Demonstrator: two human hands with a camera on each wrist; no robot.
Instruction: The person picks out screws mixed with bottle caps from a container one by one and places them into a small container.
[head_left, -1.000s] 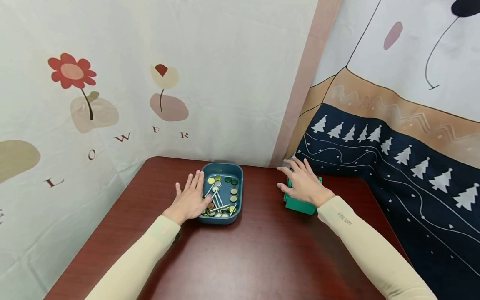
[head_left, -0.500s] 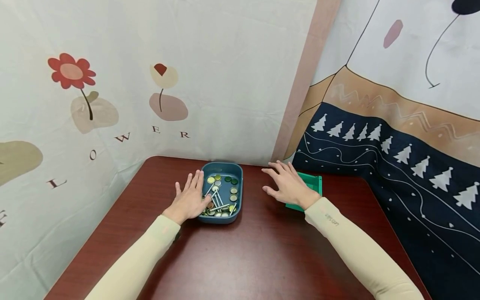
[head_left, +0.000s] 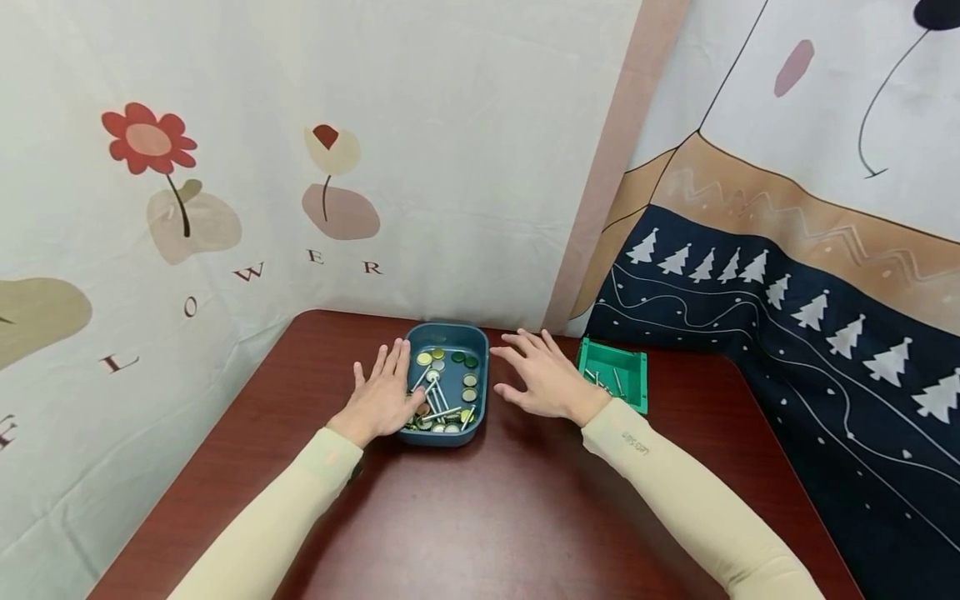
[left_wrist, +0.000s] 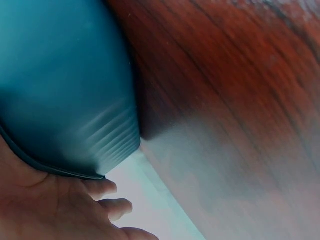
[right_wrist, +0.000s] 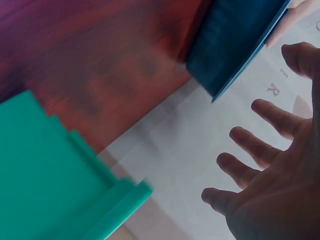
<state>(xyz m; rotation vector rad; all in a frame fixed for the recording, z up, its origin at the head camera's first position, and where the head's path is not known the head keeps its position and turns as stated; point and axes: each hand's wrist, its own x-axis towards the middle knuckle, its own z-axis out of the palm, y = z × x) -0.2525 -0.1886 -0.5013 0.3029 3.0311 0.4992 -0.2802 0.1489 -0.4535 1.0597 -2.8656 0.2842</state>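
A blue rectangular tray [head_left: 450,335] stands toward the back of the table, with several bottle caps [head_left: 469,387] and silver screws or nails [head_left: 435,398] inside. My left hand [head_left: 378,396] lies along its left rim, fingers straight, and the left wrist view shows the palm against the tray's edge. Between the two containers my right hand [head_left: 546,379] hovers with spread fingers and holds nothing. Behind its wrist, a green bin [head_left: 634,379] contains several silver screws or nails [head_left: 617,382]. Part of that bin is hidden by the hand and sleeve.
The dark red wooden table [head_left: 480,517] carries both containers. A pale flower-print cloth [head_left: 450,167] hangs right behind its back edge. To the right hangs a navy cloth [head_left: 787,392] with white trees.
My right hand has moved left from over the green bin toward the blue tray, uncovering the bin and the metal pieces in it. My left hand has stayed at the tray.
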